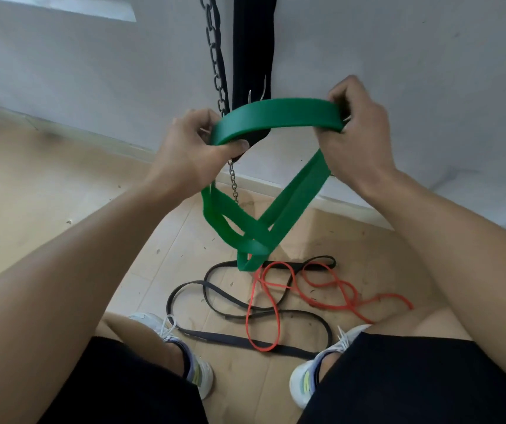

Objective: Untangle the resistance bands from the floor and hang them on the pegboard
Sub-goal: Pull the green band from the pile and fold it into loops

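Between left hand (184, 145) and right hand (358, 130) stretches the gripped green band (276, 113).

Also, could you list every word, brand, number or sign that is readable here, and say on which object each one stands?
None can be read.
Green band, held by the left hand and the right hand: no print shows.
Black band on the floor: faint pale marks, too small and blurred to read.
Red band: no print shows.
Shoes: coloured patches only, no legible brand.
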Available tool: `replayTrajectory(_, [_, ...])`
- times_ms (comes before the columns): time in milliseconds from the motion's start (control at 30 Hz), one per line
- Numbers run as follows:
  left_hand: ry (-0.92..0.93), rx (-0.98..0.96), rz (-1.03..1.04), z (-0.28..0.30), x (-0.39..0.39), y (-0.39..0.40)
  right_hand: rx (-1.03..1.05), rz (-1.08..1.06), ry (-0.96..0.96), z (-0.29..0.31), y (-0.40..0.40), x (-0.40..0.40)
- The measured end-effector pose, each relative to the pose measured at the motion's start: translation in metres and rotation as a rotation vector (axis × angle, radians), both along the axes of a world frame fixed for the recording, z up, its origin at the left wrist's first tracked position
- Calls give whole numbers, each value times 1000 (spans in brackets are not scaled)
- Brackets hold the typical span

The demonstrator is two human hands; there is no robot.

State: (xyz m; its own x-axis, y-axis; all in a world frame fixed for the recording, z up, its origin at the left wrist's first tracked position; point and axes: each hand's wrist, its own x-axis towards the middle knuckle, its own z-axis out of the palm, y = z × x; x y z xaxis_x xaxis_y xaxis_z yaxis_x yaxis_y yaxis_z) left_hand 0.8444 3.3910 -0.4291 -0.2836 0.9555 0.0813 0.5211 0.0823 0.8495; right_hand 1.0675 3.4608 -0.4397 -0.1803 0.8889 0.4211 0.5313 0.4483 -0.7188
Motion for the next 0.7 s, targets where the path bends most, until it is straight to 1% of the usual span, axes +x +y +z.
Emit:
replayTrajectory(100, [-14,-50,-126,-3,5,-2,61,13,70,12,-12,-5])
replayTrajectory(167, [-28,-86,-234,-6,12,-6,22,76,90,14,-20,-8])
replayTrajectory(233, [-84,-85,-309,-9,20,-9,-23,109,59,12,-25,-10])
replayTrajectory(300, [-150,-60,-341,-9,27,-12,-42,119,31,10,-28,-10])
replayTrajectory(433, [-192,13,-384,-3,25,-10,-45,183,7,9,-31,-10])
replayTrajectory(567, [-234,37,-349,0,28,-12,-192,274,-66,4,-28,-9])
replayTrajectory(700, [-359,30,-319,4,30,-12,-448,385,-178,-9,-19,-7])
